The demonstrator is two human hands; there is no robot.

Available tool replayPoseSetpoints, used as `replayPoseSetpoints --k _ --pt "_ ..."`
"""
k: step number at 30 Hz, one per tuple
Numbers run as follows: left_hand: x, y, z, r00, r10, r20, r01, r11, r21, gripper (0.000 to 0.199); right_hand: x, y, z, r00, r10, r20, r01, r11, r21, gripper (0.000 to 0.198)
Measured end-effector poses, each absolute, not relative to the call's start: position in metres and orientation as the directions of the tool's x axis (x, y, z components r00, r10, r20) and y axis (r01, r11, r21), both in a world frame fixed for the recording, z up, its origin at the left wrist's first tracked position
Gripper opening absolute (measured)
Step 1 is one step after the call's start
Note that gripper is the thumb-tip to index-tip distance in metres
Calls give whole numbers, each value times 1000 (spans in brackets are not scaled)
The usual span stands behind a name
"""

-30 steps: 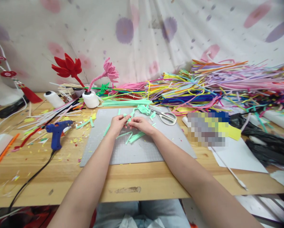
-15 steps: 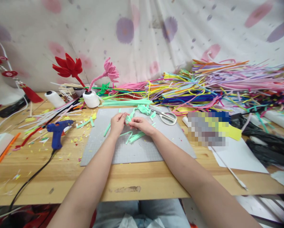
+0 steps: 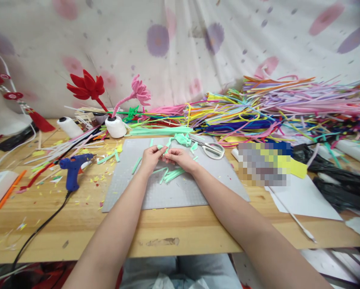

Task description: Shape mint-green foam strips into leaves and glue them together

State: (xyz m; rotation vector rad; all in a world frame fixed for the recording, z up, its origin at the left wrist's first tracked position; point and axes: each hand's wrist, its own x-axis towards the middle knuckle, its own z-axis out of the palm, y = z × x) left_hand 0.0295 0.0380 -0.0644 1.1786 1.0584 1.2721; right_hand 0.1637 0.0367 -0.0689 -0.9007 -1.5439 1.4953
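Note:
Above the grey cutting mat (image 3: 124, 186), my left hand (image 3: 150, 159) and my right hand (image 3: 183, 158) meet fingertip to fingertip. Both pinch a small mint-green pipe cleaner piece (image 3: 167, 149), partly covered by the fingers. Cut mint-green pipe cleaner lengths (image 3: 174, 175) lie just below the hands on the mat. Behind the hands rests a bunched mint-green shape (image 3: 182, 139) of the same fuzzy material. Scissors (image 3: 213, 151) with pale handles lie to its right, at the mat's back edge.
A blue glue gun (image 3: 73, 170) with a black cord stands left of the mat. A white thread cone (image 3: 116, 127) holds red and pink fuzzy flowers. Heaps of coloured pipe cleaners (image 3: 243, 110) line the back. White paper (image 3: 303, 198) and black plastic (image 3: 339, 188) lie at right.
The fingers have shifted slightly around the mint-green piece, and its tip now shows above my left fingertips. Both hands stay in nearly the same place.

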Motion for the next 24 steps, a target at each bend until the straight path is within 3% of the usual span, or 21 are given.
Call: replayPoseSetpoints --k 4,10,16,21,24 --pt "31 39 -62 -34 999 37 -136 -41 990 30 161 35 -67 -331 932 147 94 188 -978 26" --pt "29 35 -57 65 993 -96 -188 106 976 35 160 38 -71 -343 918 199 141 260 -955 26" --pt "34 35 -59 -89 990 -107 -191 88 978 31 160 39 -76 -354 897 265 199 349 -916 25" --pt "36 33 -59 -122 986 -116 -172 94 981 31 160 38 -73 -346 903 255 229 345 -910 26" --pt "32 33 -61 -80 993 -92 -173 77 982 35 159 37 -71 -332 924 190 205 268 -941 29"
